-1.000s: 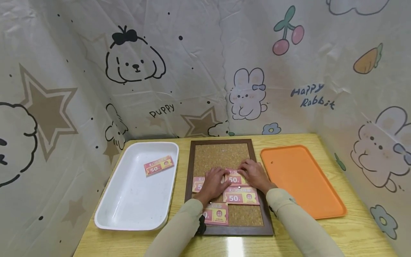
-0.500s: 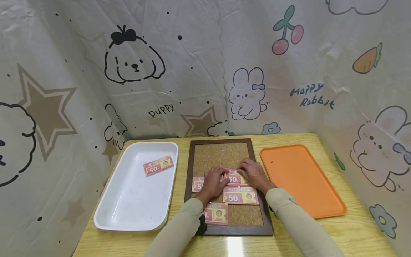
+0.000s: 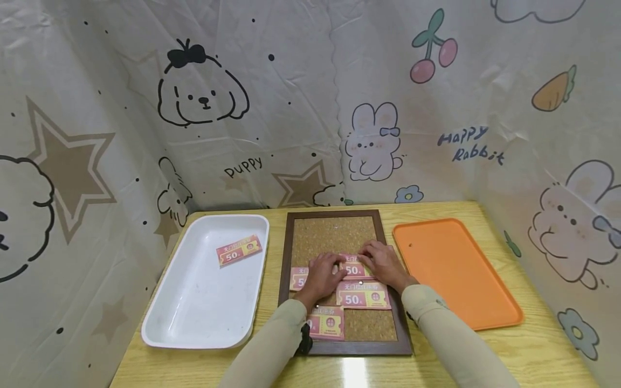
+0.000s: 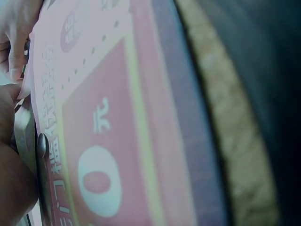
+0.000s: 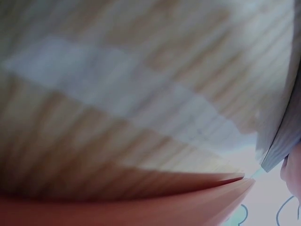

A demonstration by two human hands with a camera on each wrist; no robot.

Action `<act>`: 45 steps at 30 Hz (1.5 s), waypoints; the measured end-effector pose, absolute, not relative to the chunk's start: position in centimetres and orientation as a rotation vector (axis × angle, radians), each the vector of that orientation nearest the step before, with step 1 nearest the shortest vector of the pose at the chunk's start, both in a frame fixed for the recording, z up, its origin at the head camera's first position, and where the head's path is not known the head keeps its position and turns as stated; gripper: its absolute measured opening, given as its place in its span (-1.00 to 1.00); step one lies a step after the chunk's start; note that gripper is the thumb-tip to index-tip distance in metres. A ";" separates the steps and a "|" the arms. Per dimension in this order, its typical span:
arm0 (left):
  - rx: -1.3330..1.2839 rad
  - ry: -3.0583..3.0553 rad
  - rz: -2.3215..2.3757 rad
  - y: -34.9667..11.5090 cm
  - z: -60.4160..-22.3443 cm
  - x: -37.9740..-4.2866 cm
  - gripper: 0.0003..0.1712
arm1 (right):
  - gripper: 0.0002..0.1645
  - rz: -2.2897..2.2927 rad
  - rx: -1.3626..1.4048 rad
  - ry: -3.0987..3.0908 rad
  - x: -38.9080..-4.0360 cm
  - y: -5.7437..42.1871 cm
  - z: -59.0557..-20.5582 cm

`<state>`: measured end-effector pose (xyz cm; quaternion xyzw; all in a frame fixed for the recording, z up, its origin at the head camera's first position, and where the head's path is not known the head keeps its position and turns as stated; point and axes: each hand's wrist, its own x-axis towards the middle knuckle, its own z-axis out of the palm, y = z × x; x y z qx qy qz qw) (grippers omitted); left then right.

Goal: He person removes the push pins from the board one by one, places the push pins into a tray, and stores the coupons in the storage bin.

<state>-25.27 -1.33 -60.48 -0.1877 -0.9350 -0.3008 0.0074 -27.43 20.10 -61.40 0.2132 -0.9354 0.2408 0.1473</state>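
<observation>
Two bare hands meet over one pink coupon (image 3: pixel 351 270) on a cork board (image 3: pixel 335 230), which lies flat between the left and right edges of a wooden table (image 3: pixel 538 353). That coupon sits right of the board's middle, against its right edge. Its long axis runs left to right, roughly parallel to the board's near edge. The left hand (image 3: pixel 323 275) is at the coupon's left end and appears to pinch it between thumb and fingers. The right hand (image 3: pixel 385 263) covers much of the right half, fingers bent over the far side in what looks like a grip; its thumb is hidden. Neither hand is nearer: both touch the coupon, one toward each end.

Just toward the board's near edge lies a second coupon (image 3: pixel 351 298), parallel, with a silver pin (image 3: pixel 361 282) at its upper edge. Another coupon (image 3: pixel 298 279) lies by the board's left edge, partly behind the left hand, and one more (image 3: pixel 331 325) near the near edge, left of center.
</observation>
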 end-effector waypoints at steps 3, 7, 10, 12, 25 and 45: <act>-0.568 -2.924 -0.986 -1.3 -60.3 -25.2 -0.66 | -0.89 0.722 0.605 -2.693 -27.4 20.1 -61.4; -0.548 -2.924 -1.043 -1.3 -60.2 -25.2 -0.66 | -0.88 0.757 0.579 -2.706 -27.4 20.2 -61.4; -0.536 -2.914 -1.090 -1.3 -60.1 -25.3 -0.67 | -0.88 0.775 0.547 -2.713 -27.5 20.1 -61.4; -0.529 -2.905 -1.111 -1.3 -60.1 -25.3 -0.68 | -0.87 0.790 0.530 -2.712 -27.5 20.0 -61.4; -0.448 -2.853 -1.271 -1.4 -59.7 -25.7 -0.74 | -0.85 0.899 0.466 -2.738 -27.5 19.8 -61.0; -0.314 -2.698 -1.694 -2.8 -59.0 -26.5 -0.76 | -0.85 1.033 0.379 -2.682 -27.6 20.6 -60.8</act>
